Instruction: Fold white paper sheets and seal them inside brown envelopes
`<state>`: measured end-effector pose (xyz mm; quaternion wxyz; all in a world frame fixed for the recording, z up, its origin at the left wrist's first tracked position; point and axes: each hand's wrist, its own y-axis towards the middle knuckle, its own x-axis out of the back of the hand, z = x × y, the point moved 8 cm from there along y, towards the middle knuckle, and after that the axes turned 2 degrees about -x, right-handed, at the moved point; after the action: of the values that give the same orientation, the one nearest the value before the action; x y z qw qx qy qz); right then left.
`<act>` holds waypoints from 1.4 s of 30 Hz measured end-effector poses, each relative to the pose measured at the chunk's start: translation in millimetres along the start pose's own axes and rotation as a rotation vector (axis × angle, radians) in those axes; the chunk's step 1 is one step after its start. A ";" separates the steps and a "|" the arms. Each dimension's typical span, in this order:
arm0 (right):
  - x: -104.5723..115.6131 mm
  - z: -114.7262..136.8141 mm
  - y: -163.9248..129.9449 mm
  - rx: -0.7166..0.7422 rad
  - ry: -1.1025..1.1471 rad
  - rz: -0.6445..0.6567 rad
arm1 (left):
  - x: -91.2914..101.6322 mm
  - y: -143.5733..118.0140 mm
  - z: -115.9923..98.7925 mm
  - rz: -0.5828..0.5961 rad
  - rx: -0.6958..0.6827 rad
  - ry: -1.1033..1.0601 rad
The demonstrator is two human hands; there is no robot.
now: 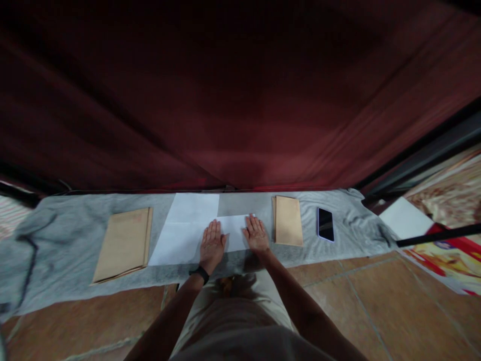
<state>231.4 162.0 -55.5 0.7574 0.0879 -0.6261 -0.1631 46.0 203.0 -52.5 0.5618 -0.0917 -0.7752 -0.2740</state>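
Observation:
My left hand (213,244) lies flat, palm down, where a folded white sheet (234,231) meets a larger white paper (180,240) on its left. The larger paper shows a crease across it. On the folded sheet's right end rests my right hand (257,233), also flat with its fingers stretched out. Just right of that hand is a small stack of brown envelopes (288,220). A dark band (202,274) circles my left wrist.
Larger brown envelopes (122,243) lie at the left on the grey cloth (240,203). A phone (325,224) is at the right. Dark red fabric (240,125) rises behind the cloth. A printed red and yellow package (447,255) lies beyond the right end, near a black bar.

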 end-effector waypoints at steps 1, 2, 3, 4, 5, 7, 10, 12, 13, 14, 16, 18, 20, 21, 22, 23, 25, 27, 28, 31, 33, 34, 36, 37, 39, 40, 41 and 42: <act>1.0 -2.7 -2.6 -0.003 -0.005 -0.009 | 2.0 -1.6 3.0 -0.006 0.009 0.005; 1.9 -5.0 -5.3 -0.007 -0.010 -0.018 | 3.9 -3.1 6.1 -0.011 0.016 0.011; 2.7 -6.8 -7.8 -0.010 -0.015 -0.025 | 5.8 -4.3 8.7 -0.016 0.022 0.018; 3.4 -8.2 -10.1 -0.013 -0.019 -0.030 | 7.6 -4.9 10.7 -0.021 0.026 0.028; 4.0 -9.2 -12.0 -0.015 -0.023 -0.032 | 9.3 -4.8 11.6 -0.025 0.030 0.038; 4.7 -10.8 -14.3 -0.024 -0.029 -0.031 | 11.2 -1.7 7.7 -0.029 0.026 0.052; 4.8 -11.1 -14.6 -0.028 -0.032 -0.013 | 6.5 10.0 -16.9 0.007 -0.032 0.036; 4.6 -11.2 -14.0 -0.031 -0.035 0.001 | -1.9 19.4 -40.3 0.060 -0.093 0.010; 4.5 -11.3 -13.7 -0.031 -0.038 0.007 | -6.6 23.6 -50.7 0.088 -0.116 -0.001; 4.3 -11.6 -13.6 -0.032 -0.041 0.012 | -10.9 27.2 -58.9 0.112 -0.133 -0.010; 4.2 -11.8 -13.6 -0.028 -0.045 0.018 | -17.1 31.8 -67.4 0.142 -0.158 -0.018; 4.2 -11.5 -13.6 -0.022 -0.048 0.022 | -19.5 32.8 -64.7 0.148 -0.172 -0.020; 4.6 -11.2 -13.6 -0.020 -0.050 0.025 | -19.1 30.8 -53.1 0.141 -0.168 -0.019; 4.8 -11.2 -13.5 -0.023 -0.051 0.027 | -18.2 29.0 -45.5 0.136 -0.160 -0.017; 5.0 -11.3 -13.4 -0.025 -0.051 0.030 | -16.8 26.9 -37.7 0.127 -0.148 -0.014; 5.2 -11.6 -13.3 -0.029 -0.051 0.034 | -15.0 24.5 -30.4 0.117 -0.138 -0.011; 5.7 -12.3 -13.3 -0.036 -0.048 0.039 | -11.1 19.8 -19.7 0.094 -0.126 -0.006; 6.1 -11.9 -12.8 -0.042 -0.044 0.043 | -7.6 16.3 -14.2 0.076 -0.117 -0.005; 6.4 -10.9 -12.0 -0.051 -0.043 0.041 | -6.4 15.2 -13.2 0.072 -0.113 -0.007; 6.2 -1.3 -5.8 -0.096 -0.046 0.032 | -4.6 14.4 -14.1 0.072 -0.104 -0.022; 2.2 14.7 1.4 -0.088 -0.034 0.049 | -4.6 15.0 -15.1 0.080 -0.100 -0.030; -1.4 25.8 5.4 -0.058 -0.018 0.070 | -4.9 15.3 -15.4 0.087 -0.100 -0.031; -9.1 48.1 12.2 0.016 0.030 0.109 | -6.0 15.5 -15.6 0.106 -0.103 -0.026; -12.1 56.8 14.6 0.043 0.054 0.119 | -6.6 15.4 -15.4 0.117 -0.103 -0.022; -16.2 66.5 17.1 0.070 0.089 0.127 | -7.7 14.8 -14.7 0.134 -0.103 -0.012; -17.3 67.7 17.3 0.075 0.098 0.128 | -8.0 14.5 -14.4 0.139 -0.104 -0.009; -17.9 67.1 16.9 0.078 0.099 0.129 | -8.1 14.1 -14.3 0.139 -0.106 -0.007; -17.8 64.7 16.1 0.081 0.093 0.129 | -8.1 13.8 -14.1 0.135 -0.108 -0.007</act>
<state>167.5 188.0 -53.4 0.7906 0.0853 -0.6005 -0.0843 66.6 208.4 -52.4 0.5705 -0.1750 -0.7533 -0.2764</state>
